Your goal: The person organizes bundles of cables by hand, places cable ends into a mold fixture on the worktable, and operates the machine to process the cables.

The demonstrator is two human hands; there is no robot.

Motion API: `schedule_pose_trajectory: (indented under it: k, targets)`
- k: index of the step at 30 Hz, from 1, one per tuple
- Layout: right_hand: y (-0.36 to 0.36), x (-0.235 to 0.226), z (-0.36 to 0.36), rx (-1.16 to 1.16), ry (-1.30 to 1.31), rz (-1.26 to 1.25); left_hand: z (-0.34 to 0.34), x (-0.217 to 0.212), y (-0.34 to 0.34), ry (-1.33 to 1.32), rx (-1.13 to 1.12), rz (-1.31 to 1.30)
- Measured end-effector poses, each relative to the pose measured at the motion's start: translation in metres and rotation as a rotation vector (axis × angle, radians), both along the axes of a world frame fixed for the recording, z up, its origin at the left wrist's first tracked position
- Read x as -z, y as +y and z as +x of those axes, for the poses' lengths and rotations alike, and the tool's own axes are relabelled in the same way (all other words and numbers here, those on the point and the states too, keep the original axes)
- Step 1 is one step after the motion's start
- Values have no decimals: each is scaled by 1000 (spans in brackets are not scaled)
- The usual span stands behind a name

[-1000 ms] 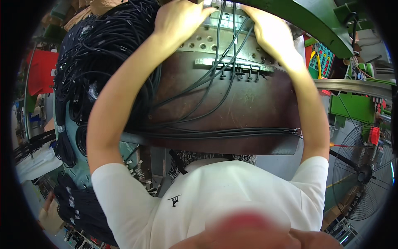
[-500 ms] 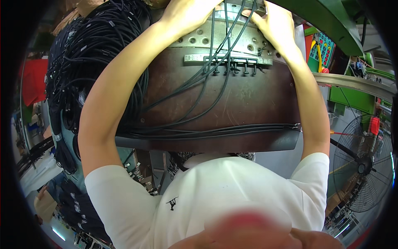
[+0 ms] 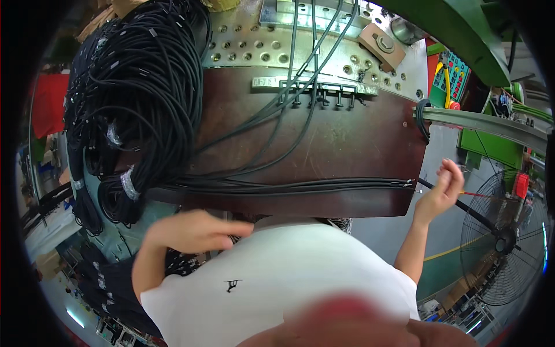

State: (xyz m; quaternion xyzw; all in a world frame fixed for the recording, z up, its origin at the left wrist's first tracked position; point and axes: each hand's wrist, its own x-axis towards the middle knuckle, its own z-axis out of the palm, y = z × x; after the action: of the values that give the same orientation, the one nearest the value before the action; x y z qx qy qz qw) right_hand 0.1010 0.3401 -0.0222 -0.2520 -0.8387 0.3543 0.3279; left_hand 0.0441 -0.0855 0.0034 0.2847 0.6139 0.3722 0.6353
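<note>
Over the lap, at the table's front left, my left hand [image 3: 193,231] has its fingers stretched out and holds nothing. My right hand [image 3: 440,192] is raised beyond the table's right end, its fingers loosely bent and nothing visible in them. Several black cables [image 3: 306,124] run from the left across the brown table [image 3: 358,139] and up through a slotted metal bar fixture [image 3: 266,84]. Their far ends pass over a metal block [image 3: 272,16] and leave the picture. Nearer me, more black cables [image 3: 289,188] lie in a row, their bare ends by the right edge.
A large heap of black cables [image 3: 156,63] fills the left side. Behind stands a drilled metal plate [image 3: 248,43] with a brown clamp block [image 3: 381,46]. A green machine arm [image 3: 457,29] overhangs the far right; a metal rail [image 3: 491,120] and a fan [image 3: 503,237] stand at the right.
Both my hands have left the cables at the metal block and come back toward my body, left hand to the lower left, right hand past the table's right end. The crossing cables stay in the fixture.
</note>
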Motion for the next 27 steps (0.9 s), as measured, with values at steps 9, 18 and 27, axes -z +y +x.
schedule_pose_trajectory:
  k: [9, 18, 27]
  targets:
    - [-59, -12, -207, -674, -96, 477, 72, 113, 11, 1104, -99, -194]
    - [-58, -1, -280, -618, -336, 670, 57, 131, -4, 918, -333, -187]
    - [-61, -2, -302, -642, -348, 625, 51, 126, -5, 939, -356, -24]
